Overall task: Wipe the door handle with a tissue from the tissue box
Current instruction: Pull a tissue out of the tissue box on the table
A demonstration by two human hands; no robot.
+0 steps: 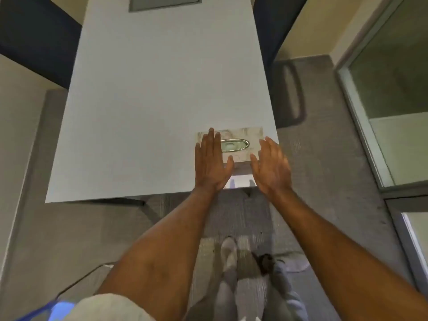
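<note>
tissue box (240, 151) between open left hand (212, 164) and right hand (271, 169)

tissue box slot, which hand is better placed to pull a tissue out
Right, probably: the left hand lies flat across the tissue box, covering the slot's left end, while the right hand hovers open beside it.

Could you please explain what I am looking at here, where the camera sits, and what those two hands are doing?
There is no machine here: a person wears one wide-angle camera on the head, looking forward and down, so you see their own bare arms and, below, their legs and the carpet. A white table stands in front, and on its near right corner lies a tissue box with an oval opening on top. The left hand lies flat over the box's left part, fingers stretched out. The right hand is open at the box's right end. Neither hand holds anything; no tissue has been pulled out yet. No door handle is clearly in view.
</note>
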